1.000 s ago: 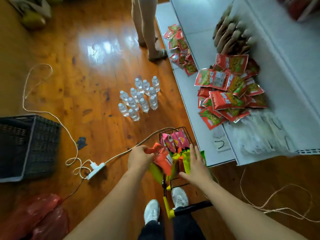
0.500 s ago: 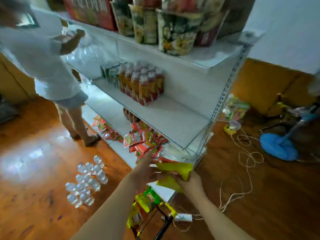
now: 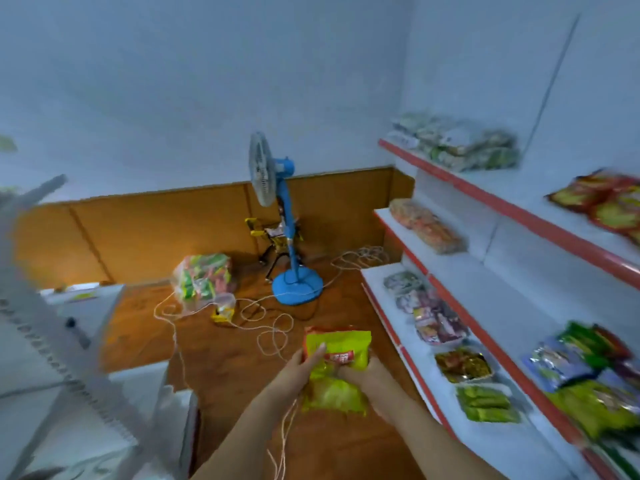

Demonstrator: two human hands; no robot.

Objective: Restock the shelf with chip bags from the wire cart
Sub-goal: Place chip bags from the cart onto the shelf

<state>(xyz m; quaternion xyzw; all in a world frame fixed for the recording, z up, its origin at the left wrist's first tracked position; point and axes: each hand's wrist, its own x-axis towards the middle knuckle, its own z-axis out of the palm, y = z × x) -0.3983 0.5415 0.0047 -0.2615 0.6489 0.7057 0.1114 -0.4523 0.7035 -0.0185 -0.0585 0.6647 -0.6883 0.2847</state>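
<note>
Both my hands hold a bundle of yellow-green chip bags (image 3: 337, 368) with a red label in front of me, low in the head view. My left hand (image 3: 298, 367) grips the bundle's left side with the thumb across the top bag. My right hand (image 3: 363, 374) supports it from the right and underneath. A white shelf unit with red edge strips (image 3: 485, 199) stands to the right, its tiers holding assorted snack packs. The wire cart is out of view.
A blue standing fan (image 3: 287, 237) stands by the far wall. A clear sack of snacks (image 3: 204, 277) lies on the wooden floor, with loose string (image 3: 266, 323) looping across it. The end of another white shelf unit (image 3: 69, 358) rises at left.
My view swung from down at the cart and the left shelf unit round to the right shelf. My hands lifted a bundle of chip bags out of the cart and carried it along.
</note>
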